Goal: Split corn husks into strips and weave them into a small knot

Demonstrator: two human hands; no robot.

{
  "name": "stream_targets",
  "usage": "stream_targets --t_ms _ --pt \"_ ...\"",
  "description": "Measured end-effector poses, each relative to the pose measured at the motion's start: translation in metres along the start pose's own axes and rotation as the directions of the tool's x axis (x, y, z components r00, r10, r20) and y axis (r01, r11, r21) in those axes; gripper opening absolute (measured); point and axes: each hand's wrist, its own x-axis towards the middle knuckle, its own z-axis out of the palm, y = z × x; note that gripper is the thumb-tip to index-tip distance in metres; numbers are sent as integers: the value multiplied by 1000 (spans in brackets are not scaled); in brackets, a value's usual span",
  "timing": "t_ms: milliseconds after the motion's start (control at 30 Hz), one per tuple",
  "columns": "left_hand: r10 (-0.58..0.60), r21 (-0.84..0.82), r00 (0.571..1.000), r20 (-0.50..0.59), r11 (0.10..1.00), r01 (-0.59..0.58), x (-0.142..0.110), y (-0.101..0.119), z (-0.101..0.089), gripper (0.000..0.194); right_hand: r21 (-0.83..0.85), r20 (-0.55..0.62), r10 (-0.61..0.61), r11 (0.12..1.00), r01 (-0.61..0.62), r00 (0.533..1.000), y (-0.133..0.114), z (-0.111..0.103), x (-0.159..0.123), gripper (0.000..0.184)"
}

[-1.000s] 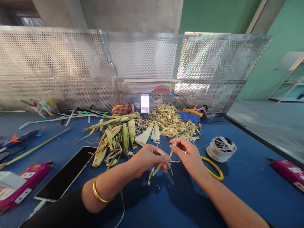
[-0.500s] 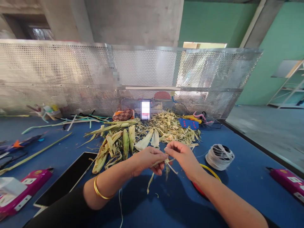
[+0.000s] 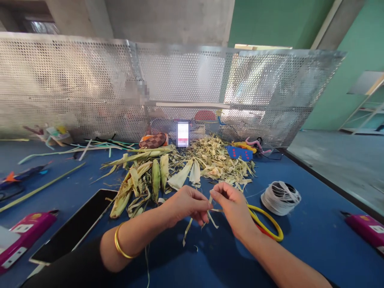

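Note:
My left hand (image 3: 189,206) pinches a bundle of thin, pale corn husk strips (image 3: 214,221) between thumb and fingers; some ends hang below it. My right hand (image 3: 232,204), just to its right, holds the upper end of a husk strip between thumb and forefinger. Palm and fingers hide much of the bundle. Beyond my hands lie whole corn husks (image 3: 156,178) and a heap of shredded husk (image 3: 222,158). Right of my right hand stands a spool of white string (image 3: 277,204), a thread running from it toward my hands.
Yellow and red rings (image 3: 279,230) lie by my right forearm. A dark-screened tablet (image 3: 75,226) and a magenta case (image 3: 33,236) are at left, another magenta case (image 3: 364,230) at right. A lit phone (image 3: 183,136) stands before the perforated metal screen (image 3: 183,76).
My right hand has drawn slightly away from my left, with a husk strip now visible between them. The view has tilted slightly downward, and more of the yellow ring shows.

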Motion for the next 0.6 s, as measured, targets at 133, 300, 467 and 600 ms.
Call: stream_targets --t_ms 133,300,467,600 --pt "-17 -66 1000 -14 998 16 1 -1 -3 33 -269 -54 -241 938 219 969 3 -8 0 14" --pt "-1 -249 997 -79 968 -19 -1 3 -3 29 -647 229 -786 318 693 575 -10 -19 -7 16" --pt "60 -273 989 -136 957 -96 -1 0 2 13 -632 573 -660 22 775 485 -9 -4 -14 27" --pt "65 -279 992 -108 956 -93 0 -4 4 10 -653 586 -671 -59 755 455 -4 5 -13 33"
